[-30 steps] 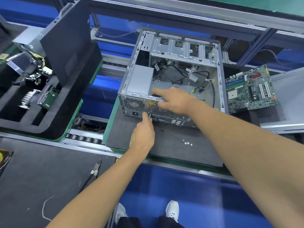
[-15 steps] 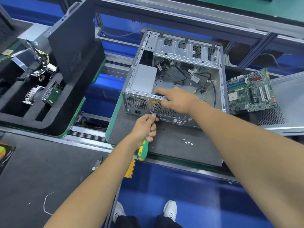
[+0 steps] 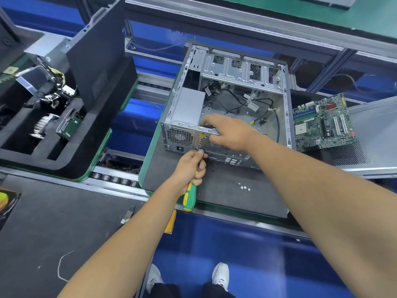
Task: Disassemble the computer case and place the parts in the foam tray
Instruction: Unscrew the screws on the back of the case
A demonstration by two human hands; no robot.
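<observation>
A blue floor (image 3: 247, 261) lies under a roller conveyor (image 3: 116, 179) with grey aluminium framing (image 3: 236, 20).

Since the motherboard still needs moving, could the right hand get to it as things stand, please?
Probably yes: the right hand rests on the case rim holding nothing, and the motherboard lies uncovered just beside the case's right wall.
</observation>
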